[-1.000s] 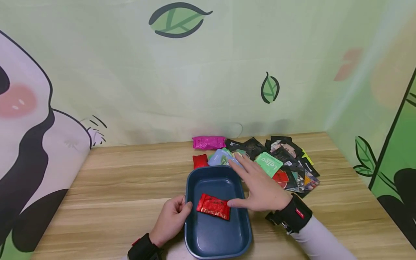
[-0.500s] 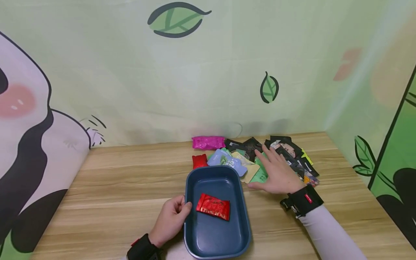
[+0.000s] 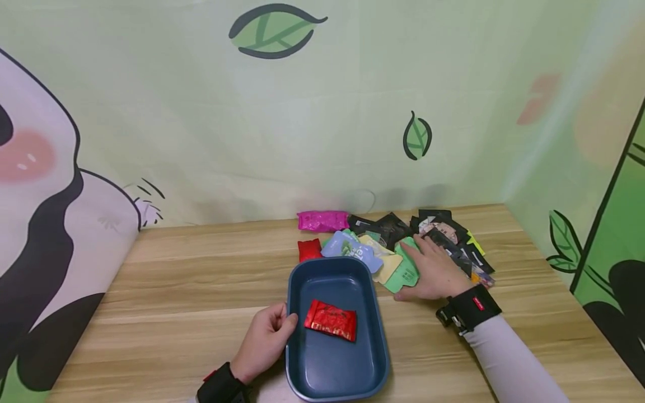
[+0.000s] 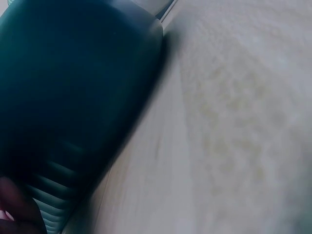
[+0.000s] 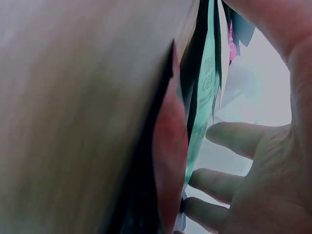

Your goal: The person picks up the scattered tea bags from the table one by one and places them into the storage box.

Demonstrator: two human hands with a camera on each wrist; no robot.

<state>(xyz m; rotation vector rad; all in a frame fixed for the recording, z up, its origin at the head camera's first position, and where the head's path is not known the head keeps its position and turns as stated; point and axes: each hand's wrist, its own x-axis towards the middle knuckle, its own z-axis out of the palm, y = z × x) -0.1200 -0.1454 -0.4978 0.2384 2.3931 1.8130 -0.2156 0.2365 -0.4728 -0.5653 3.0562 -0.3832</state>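
Note:
At the left rim of a dark blue rectangular tray (image 3: 337, 364), my left hand (image 3: 267, 338) pinches the edge between thumb and curled fingers. One red shiny packet (image 3: 331, 320) lies inside the tray. My right hand (image 3: 435, 271) spreads over a green flat packet (image 3: 405, 274) right of the tray. In the right wrist view, fingertips (image 5: 212, 185) touch the green packet (image 5: 207, 73), and a red packet (image 5: 170, 146) sits nearer the camera. The left wrist view shows mostly the tray's outer wall (image 4: 87, 73) and a bit of a finger.
Behind the tray lie a pink packet (image 3: 323, 221), a red packet (image 3: 309, 250), a blue packet (image 3: 350, 250) and a yellow one (image 3: 388, 268). Several black packets (image 3: 393, 226) overlap toward the right. All rest on a wooden table (image 3: 211, 268) against a printed cloth backdrop (image 3: 322, 129).
My right hand has moved right from above the tray's far corner to the green packet, which has turned and shifted slightly toward me and left. My left hand keeps its hold.

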